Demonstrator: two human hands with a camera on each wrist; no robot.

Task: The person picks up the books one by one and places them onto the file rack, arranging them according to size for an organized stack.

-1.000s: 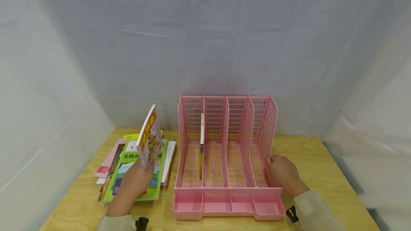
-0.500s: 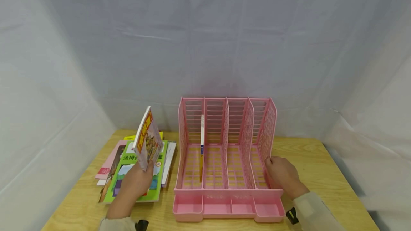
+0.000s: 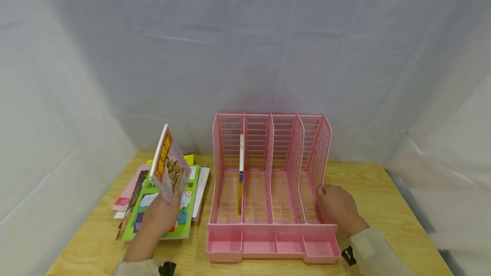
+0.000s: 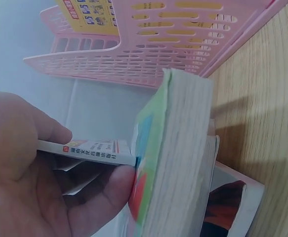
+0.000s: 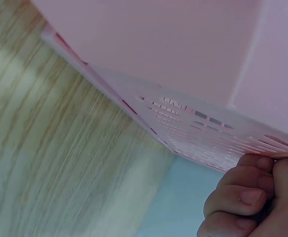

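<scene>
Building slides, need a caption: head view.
Left hand holds a book over a stack of books; right hand grips a pink rack by its side.

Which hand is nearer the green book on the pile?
The left hand: it is close over the green book, holding a thinner book. The right hand is farther, at the pink rack's right wall.

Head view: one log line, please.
left hand: holds lilac book over book pile | right hand: grips pink rack, right side | rack: yellow book, leftmost slot

Left hand [image 3: 162,215] in a pinch, right hand [image 3: 337,204] curled.
</scene>
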